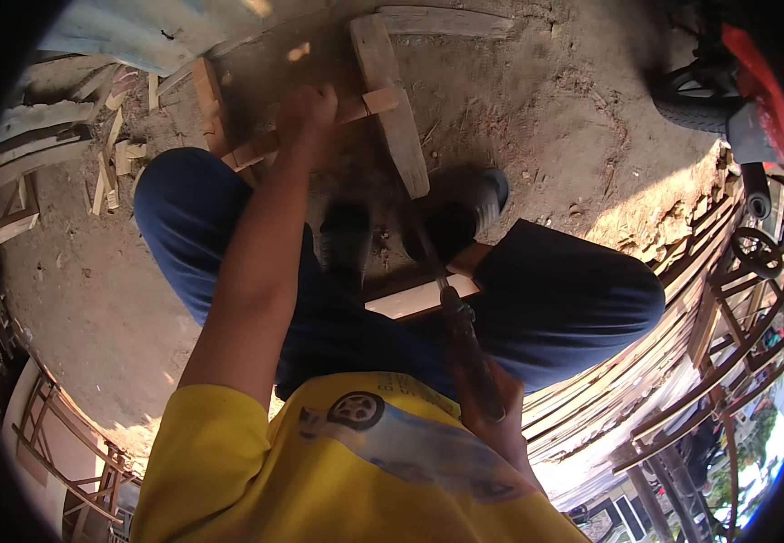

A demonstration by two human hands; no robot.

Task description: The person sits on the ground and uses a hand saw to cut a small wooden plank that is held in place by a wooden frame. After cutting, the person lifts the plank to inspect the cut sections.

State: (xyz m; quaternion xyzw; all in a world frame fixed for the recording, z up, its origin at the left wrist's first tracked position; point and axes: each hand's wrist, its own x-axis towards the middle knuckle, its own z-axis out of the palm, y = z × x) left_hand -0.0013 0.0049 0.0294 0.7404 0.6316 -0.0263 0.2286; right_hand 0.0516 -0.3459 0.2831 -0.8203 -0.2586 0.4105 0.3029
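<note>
My left arm reaches forward, and my left hand [306, 110] is closed at a narrow wooden bar [261, 147]; its fingers partly hide the bar. The bar lies slantwise, one end resting on a thick wooden beam [401, 140] and the other by an upright wooden piece [211, 104]. Close to my body on the right, my right hand [499, 407] is wrapped round the dark handle of a long thin tool [460, 326]. Its narrow metal part points forward toward the beam's near end; I cannot make out what kind of tool it is.
My feet in dark footwear [347, 240] stand between the bar and a pale board [424, 297]. Wood scraps [111, 167] lie at the left. Long stacked wooden strips [609, 398] run along the right. A wheel [700, 95] stands at the far right.
</note>
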